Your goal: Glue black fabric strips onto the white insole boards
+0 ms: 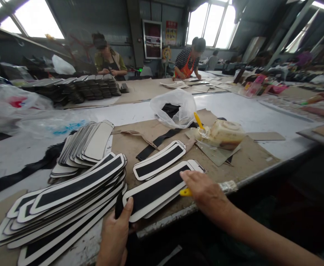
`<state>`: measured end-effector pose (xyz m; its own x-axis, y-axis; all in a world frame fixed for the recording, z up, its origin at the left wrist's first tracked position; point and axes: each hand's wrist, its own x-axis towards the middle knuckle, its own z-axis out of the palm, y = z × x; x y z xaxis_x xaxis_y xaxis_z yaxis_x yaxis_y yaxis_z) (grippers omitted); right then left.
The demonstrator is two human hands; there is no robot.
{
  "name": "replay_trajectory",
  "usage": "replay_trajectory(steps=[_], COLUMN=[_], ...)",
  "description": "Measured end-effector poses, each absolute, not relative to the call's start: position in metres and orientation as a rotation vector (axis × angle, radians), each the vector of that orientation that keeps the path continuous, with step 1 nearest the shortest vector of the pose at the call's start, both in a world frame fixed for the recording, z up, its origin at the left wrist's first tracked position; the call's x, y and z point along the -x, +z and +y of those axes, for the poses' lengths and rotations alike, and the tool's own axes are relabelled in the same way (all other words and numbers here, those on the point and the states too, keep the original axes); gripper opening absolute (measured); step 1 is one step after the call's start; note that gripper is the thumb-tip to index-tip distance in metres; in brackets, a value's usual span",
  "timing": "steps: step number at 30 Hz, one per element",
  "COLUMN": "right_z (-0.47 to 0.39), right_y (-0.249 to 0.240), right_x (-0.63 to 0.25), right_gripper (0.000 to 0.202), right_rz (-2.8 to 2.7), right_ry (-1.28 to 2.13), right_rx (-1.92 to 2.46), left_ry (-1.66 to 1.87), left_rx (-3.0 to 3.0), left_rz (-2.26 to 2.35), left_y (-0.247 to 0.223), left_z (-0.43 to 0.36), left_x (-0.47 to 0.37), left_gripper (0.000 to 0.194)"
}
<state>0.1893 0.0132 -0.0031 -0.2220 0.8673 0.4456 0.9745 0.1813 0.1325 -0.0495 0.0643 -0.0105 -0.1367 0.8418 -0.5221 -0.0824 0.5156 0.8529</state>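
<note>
Right at the near edge of the table, with the long black-centred panel (156, 190) lying aslant on top of at least one other pale-edged piece. Gripping its near-left end with the left hand (114, 231), thumb laid over the pale border, other fingers mostly hidden from view, and right there beside the thumb, a black strip (119, 205). Over to the far-right end, touching the panel with the fingertips of the right hand (206, 188), fingers close together and partly bent, with the brush (185, 192) tucked in the same hand, yellow end poking out left, pale bristles out right.

Just beyond, a smaller black-centred pair (160, 161) on brown paper (250, 157). To the left, a big fanned stack (78, 184) of black-centred pieces, and behind it, a pile of plain pale pieces (97, 140). Further back, a clear bag (175, 109) with dark material inside, then a messy tub (225, 135) beside a yellow-handled tool (199, 121) standing in whitish paste. Across the room, two people (110, 61) (188, 61) at another table.
</note>
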Motion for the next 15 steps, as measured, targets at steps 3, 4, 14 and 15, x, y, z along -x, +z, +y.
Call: replay_trajectory(steps=[3, 4, 14, 15], right_z=[0.008, 0.008, 0.024, 0.026], right_y=[-0.019, -0.024, -0.038, -0.035], right_x=[-0.147, -0.137, -0.208, -0.218], right_gripper=[0.034, 0.033, 0.045, 0.046], right_rz=[-2.346, -2.376, -2.656, -2.668], right_ry=[-0.555, -0.521, -0.441, -0.434], right_rx=[1.437, 1.393, 1.649, 1.694], left_ry=[0.915, 0.920, 0.979, 0.980], left_rx=[-0.709, -0.709, -0.632, -0.627], left_rz=[1.501, 1.495, 1.416, 1.410], left_y=[-0.014, -0.015, -0.024, -0.025], left_z=[0.064, 0.064, 0.060, 0.061], left_x=[0.048, 0.047, 0.046, 0.047], left_gripper=[0.038, 0.039, 0.037, 0.036])
